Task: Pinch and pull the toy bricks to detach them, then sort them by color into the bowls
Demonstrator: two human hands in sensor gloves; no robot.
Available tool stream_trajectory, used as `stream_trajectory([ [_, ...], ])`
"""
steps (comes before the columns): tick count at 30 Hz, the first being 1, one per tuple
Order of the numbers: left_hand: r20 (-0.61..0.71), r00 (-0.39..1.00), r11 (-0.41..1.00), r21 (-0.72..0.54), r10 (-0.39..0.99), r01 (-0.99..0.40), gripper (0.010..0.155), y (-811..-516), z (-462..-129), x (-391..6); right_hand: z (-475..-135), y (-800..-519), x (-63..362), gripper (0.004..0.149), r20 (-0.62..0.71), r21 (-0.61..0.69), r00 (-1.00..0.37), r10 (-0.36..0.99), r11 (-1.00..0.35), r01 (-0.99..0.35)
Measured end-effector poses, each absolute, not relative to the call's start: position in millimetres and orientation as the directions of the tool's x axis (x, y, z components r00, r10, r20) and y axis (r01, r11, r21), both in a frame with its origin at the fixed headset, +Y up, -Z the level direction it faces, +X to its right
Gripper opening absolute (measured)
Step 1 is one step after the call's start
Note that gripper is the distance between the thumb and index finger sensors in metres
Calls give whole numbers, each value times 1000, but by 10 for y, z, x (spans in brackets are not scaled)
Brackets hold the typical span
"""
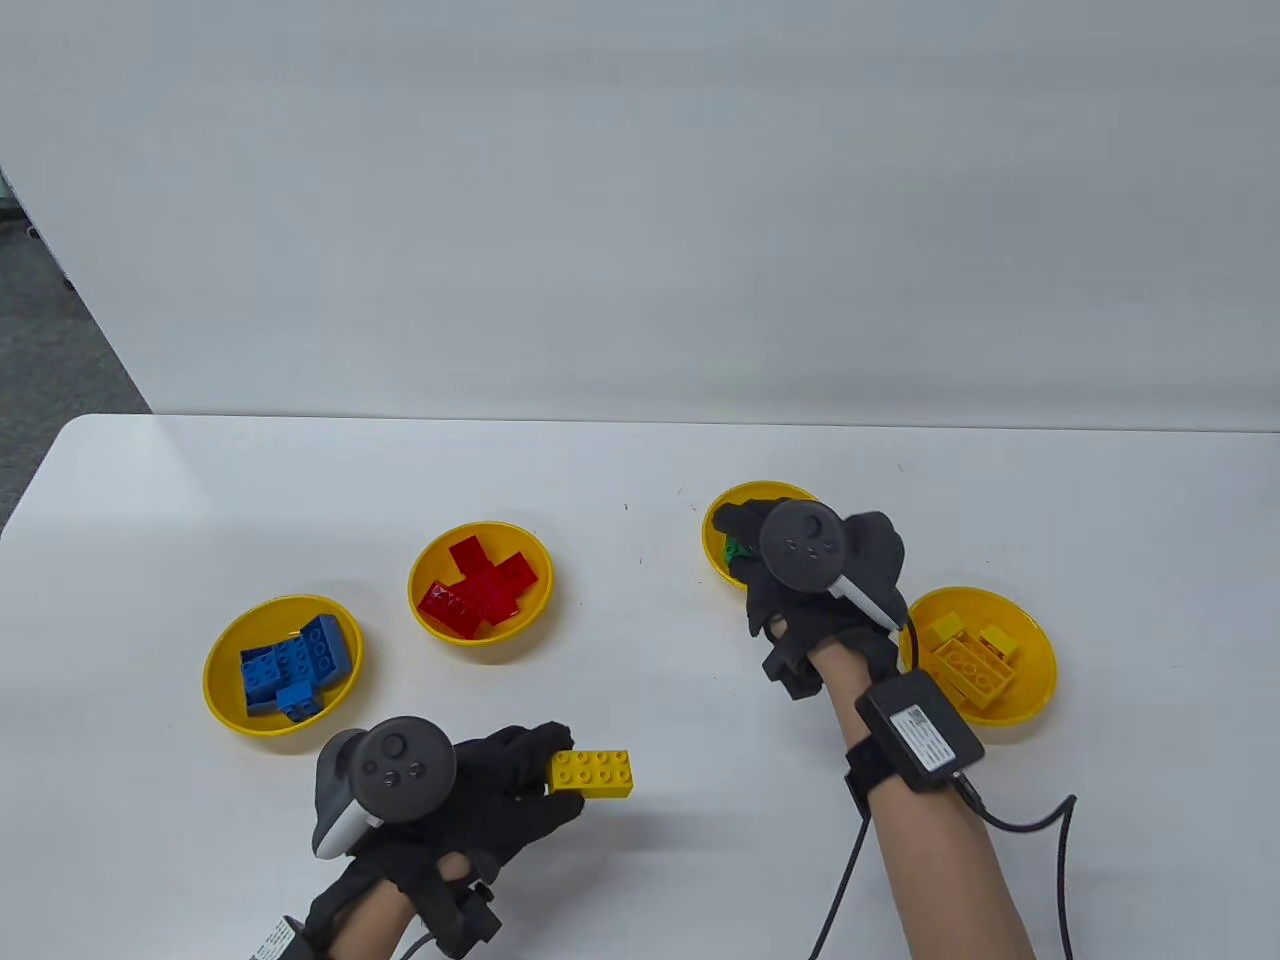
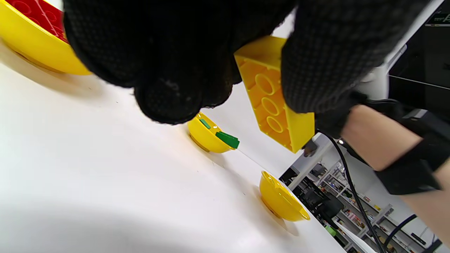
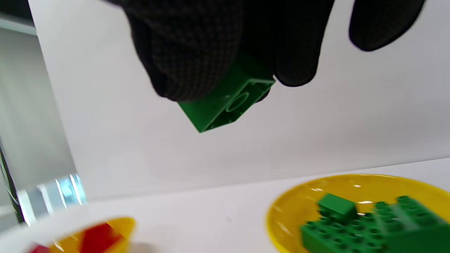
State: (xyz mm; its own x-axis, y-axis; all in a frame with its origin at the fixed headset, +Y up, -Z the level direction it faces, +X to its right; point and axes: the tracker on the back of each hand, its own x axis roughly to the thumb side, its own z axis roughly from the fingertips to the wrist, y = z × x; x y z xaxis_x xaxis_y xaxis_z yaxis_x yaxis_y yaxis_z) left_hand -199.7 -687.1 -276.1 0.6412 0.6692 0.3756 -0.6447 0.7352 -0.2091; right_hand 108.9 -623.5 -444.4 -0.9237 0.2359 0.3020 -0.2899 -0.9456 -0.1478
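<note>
Yellow brick [image 1: 591, 774] pinched level by left hand [image 1: 470, 790], long axis sideways, right hand [image 1: 800, 570] pinching green brick [image 3: 228, 100]

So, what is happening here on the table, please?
A person is sorting toy bricks by color into four yellow bowls. The right hand holds a green brick above the bowl of green bricks, not yet dropped. The left hand pinches a yellow brick near the table's front edge, away from the bowl of yellow bricks. The blue bricks and the red bricks lie in their own bowls.
</note>
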Motion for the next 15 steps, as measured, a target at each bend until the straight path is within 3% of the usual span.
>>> stream_trajectory([
  [3, 362, 647, 734, -205, 671, -647, 67, -6872, -2782, -2035, -4767, -6503, 1037, 52, 235, -108, -970, 68, -990, -95],
  [5, 360, 655, 741, -201, 665, -641, 67, -6872, -2792, -2046, -4895, -6619, 1047, 52, 214, -85, -975, 53, -994, -73],
  [9, 350, 669, 750, -202, 656, -630, 67, -6891, -2810, -2056, -5007, -6675, 1124, 54, 133, -102, -984, 120, -986, -134],
  [15, 339, 667, 744, -204, 664, -637, 68, -6899, -2813, -2058, -4861, -6423, 1283, 53, 125, -177, -953, 275, -939, -295],
])
